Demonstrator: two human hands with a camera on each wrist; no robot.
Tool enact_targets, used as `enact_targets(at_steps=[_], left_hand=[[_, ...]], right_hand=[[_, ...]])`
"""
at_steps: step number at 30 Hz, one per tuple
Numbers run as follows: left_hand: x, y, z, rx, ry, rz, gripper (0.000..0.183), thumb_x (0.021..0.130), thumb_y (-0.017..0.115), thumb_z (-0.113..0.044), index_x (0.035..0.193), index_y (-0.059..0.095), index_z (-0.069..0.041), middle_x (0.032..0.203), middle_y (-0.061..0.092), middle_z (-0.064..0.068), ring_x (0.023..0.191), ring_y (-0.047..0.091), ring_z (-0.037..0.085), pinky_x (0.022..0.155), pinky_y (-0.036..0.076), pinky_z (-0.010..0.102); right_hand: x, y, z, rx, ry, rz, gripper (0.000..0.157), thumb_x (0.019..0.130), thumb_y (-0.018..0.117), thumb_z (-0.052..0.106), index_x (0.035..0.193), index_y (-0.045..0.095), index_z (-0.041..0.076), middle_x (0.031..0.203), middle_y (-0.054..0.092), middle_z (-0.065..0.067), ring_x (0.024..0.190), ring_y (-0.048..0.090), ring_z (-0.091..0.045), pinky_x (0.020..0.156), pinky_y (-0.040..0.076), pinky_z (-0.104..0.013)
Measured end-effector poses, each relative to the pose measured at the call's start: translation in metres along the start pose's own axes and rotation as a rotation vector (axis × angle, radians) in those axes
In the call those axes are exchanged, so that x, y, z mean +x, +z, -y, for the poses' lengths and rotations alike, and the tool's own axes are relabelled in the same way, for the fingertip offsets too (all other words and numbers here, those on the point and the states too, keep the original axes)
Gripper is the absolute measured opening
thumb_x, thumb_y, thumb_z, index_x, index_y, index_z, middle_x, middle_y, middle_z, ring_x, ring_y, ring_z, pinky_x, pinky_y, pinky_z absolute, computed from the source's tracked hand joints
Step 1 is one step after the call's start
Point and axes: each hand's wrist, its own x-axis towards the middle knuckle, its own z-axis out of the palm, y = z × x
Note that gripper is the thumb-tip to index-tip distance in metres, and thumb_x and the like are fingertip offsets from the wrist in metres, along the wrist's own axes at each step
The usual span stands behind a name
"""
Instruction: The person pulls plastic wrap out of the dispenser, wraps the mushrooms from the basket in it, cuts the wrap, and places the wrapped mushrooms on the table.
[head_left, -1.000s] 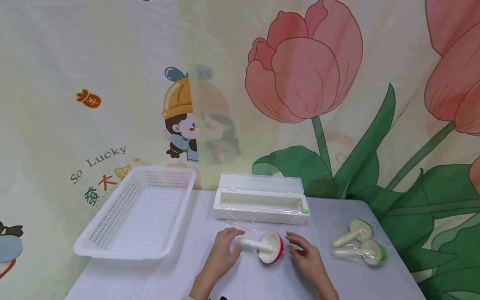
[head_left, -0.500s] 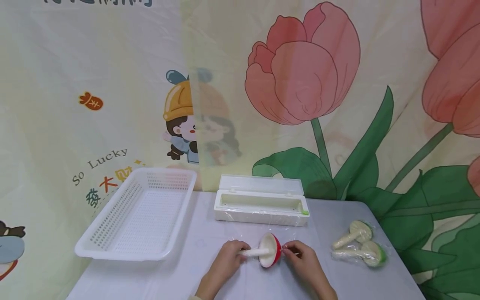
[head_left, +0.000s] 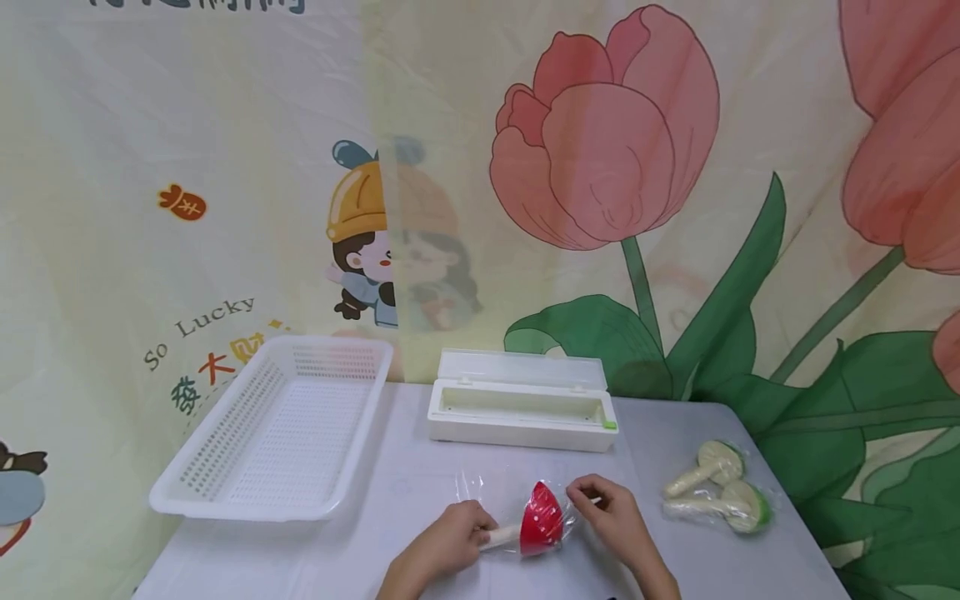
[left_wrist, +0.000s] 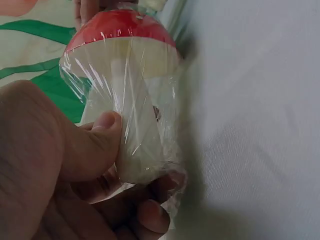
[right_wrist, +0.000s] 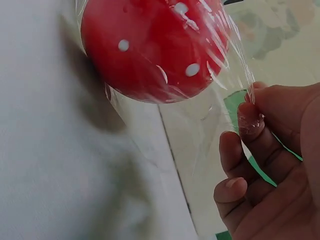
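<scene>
A toy mushroom [head_left: 542,521] with a red, white-dotted cap and a pale stem lies in front of me, wrapped in clear plastic film [left_wrist: 172,95]. My left hand [head_left: 452,535] grips the stem through the film; its thumb lies along the stem in the left wrist view. On the cap side, my right hand [head_left: 617,515] pinches a gathered edge of the film between thumb and index finger. The other fingers of that hand are bent and hold nothing, as the right wrist view shows. The cap points to the right.
Behind the hands stands a white cling film box [head_left: 522,429], its lid raised. A white perforated basket [head_left: 345,483] occupies the table's left side. Two green-capped toy mushrooms [head_left: 738,504] in film lie at the right. A printed curtain [head_left: 450,208] hangs behind the table.
The left hand has taken hold of the stem and moved nearer to me. The mushroom has rolled so its red top shows. The right hand still pinches the film, slightly farther from the cap.
</scene>
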Motion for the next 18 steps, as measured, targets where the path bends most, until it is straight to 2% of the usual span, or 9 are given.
enact_targets(at_steps=[2, 5, 9, 11, 15, 18], left_hand=[[0.0, -0.002, 0.001, 0.02, 0.002, -0.002, 0.017, 0.089, 0.068, 0.001, 0.099, 0.08, -0.006, 0.086, 0.062, -0.009, 0.074, 0.049, 0.002, 0.07, 0.048, 0.023], [0.002, -0.003, 0.005, 0.052, 0.019, -0.055, 0.018, 0.092, 0.067, 0.0, 0.104, 0.079, -0.005, 0.088, 0.06, -0.006, 0.076, 0.05, 0.003, 0.07, 0.048, 0.024], [0.003, 0.0, 0.012, 0.094, 0.075, -0.171, 0.029, 0.095, 0.069, -0.01, 0.124, 0.07, -0.005, 0.102, 0.064, 0.003, 0.089, 0.058, 0.01, 0.083, 0.054, 0.033], [0.002, 0.002, 0.015, 0.09, 0.074, -0.194, 0.041, 0.094, 0.073, -0.015, 0.133, 0.063, -0.009, 0.113, 0.063, 0.006, 0.098, 0.059, 0.013, 0.09, 0.054, 0.037], [0.002, 0.004, 0.018, 0.077, 0.061, -0.214, 0.051, 0.087, 0.08, -0.013, 0.133, 0.06, -0.015, 0.122, 0.059, 0.005, 0.106, 0.058, 0.015, 0.097, 0.053, 0.041], [0.003, 0.006, 0.019, 0.105, 0.088, -0.27, 0.05, 0.082, 0.081, -0.003, 0.127, 0.062, -0.016, 0.12, 0.056, 0.004, 0.105, 0.059, 0.016, 0.095, 0.054, 0.039]], right_hand=[[0.003, 0.006, -0.003, -0.009, -0.005, 0.011, 0.005, 0.094, 0.075, 0.016, 0.093, 0.075, 0.012, 0.083, 0.071, 0.002, 0.077, 0.062, -0.01, 0.067, 0.051, -0.023], [0.008, 0.017, -0.008, -0.031, -0.001, 0.014, 0.005, 0.094, 0.075, 0.016, 0.093, 0.075, 0.011, 0.081, 0.071, 0.002, 0.075, 0.061, -0.011, 0.065, 0.052, -0.022], [0.014, 0.029, -0.013, -0.047, 0.015, -0.002, 0.005, 0.095, 0.073, 0.014, 0.095, 0.074, 0.009, 0.081, 0.07, 0.001, 0.074, 0.059, -0.014, 0.062, 0.053, -0.022], [0.016, 0.033, -0.014, -0.054, 0.021, -0.015, 0.005, 0.096, 0.071, 0.013, 0.095, 0.074, 0.009, 0.082, 0.07, 0.0, 0.074, 0.059, -0.014, 0.061, 0.053, -0.022], [0.017, 0.036, -0.014, -0.059, 0.013, -0.04, 0.01, 0.097, 0.07, 0.015, 0.105, 0.074, 0.01, 0.097, 0.073, -0.002, 0.082, 0.064, -0.014, 0.066, 0.055, -0.021], [0.014, 0.032, -0.013, -0.032, -0.049, -0.04, 0.022, 0.099, 0.069, 0.019, 0.12, 0.074, 0.014, 0.118, 0.073, -0.005, 0.098, 0.07, -0.019, 0.075, 0.058, -0.023]])
